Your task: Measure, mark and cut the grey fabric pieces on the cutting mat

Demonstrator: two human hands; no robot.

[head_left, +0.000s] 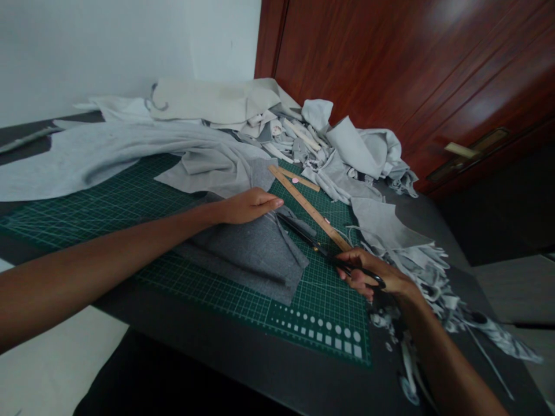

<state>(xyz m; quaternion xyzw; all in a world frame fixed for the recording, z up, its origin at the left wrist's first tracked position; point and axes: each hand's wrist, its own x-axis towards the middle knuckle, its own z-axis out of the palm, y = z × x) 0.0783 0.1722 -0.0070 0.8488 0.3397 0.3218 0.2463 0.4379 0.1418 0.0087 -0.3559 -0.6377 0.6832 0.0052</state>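
The left hand (249, 207) lies flat and open on a piece of dark grey fabric (243, 260), near that piece's top edge, pressing down at about 12 o'clock from its middle. The fabric sits in the middle of a green cutting mat (314, 303), with a loose flap folded along its right side.

The hands are well apart. The right hand (373, 274) is curled through the finger loops of the black scissors (303, 238), whose blades point toward 10 o'clock and reach the fabric's right edge. The light is dim there, so I can't quite tell whether the blades are closed on the cloth.

A long wooden ruler (310, 208) lies just beside the scissors, running at a slant across the mat, with its upper end near a shorter wooden ruler (299, 180). A small pink disc (295, 180) rests on the shorter one.

Beyond the mat, at 12 to 1 o'clock, is a heap of pale grey fabric (303, 138), with a wide light grey sheet (99, 164) spreading toward 10 o'clock. Frayed grey strips (416, 268) trail off the table (217, 341) at 3 to 4 o'clock from the right hand. A reddish-brown wooden door (390, 75) stands at 2 o'clock.
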